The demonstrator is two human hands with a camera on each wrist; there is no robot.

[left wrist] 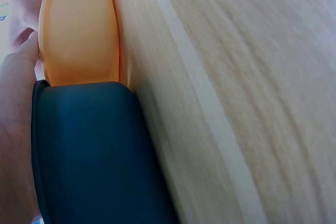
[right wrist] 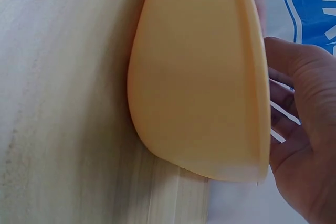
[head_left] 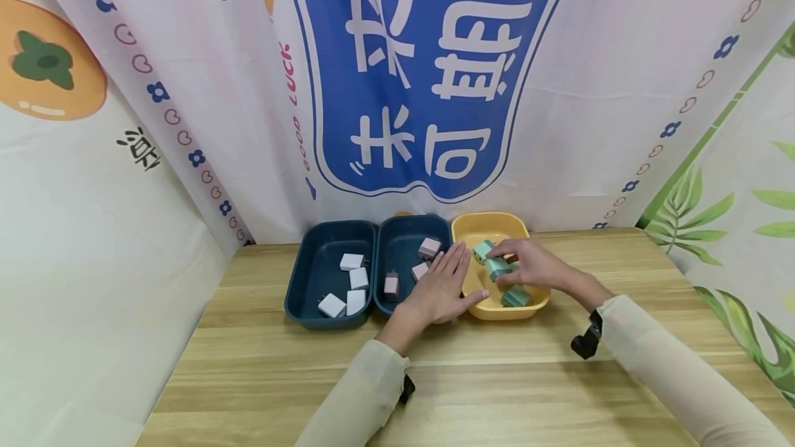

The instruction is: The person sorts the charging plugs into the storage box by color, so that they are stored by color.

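Reaching into the yellow bin (head_left: 491, 226), my right hand (head_left: 533, 266) pinches a green charger plug (head_left: 497, 268) between thumb and fingers. Another green charger (head_left: 482, 250) lies just beyond its fingertips, and a third green charger (head_left: 515, 296) sits near the bin's front right. My left hand (head_left: 437, 290) rests with straight fingers across the adjoining rims of the middle navy bin (head_left: 406, 221) and the yellow bin. It partly covers a pale pink charger (head_left: 420, 271). In both wrist views the bin walls hide the chargers.
A second navy bin (head_left: 302, 254) at the left holds several white chargers (head_left: 332, 305). Two more pinkish chargers, one at the back (head_left: 429, 248) and one at the left (head_left: 390, 285), lie in the middle bin. The wooden table (head_left: 484, 392) meets a printed curtain (head_left: 261, 157) behind the bins.
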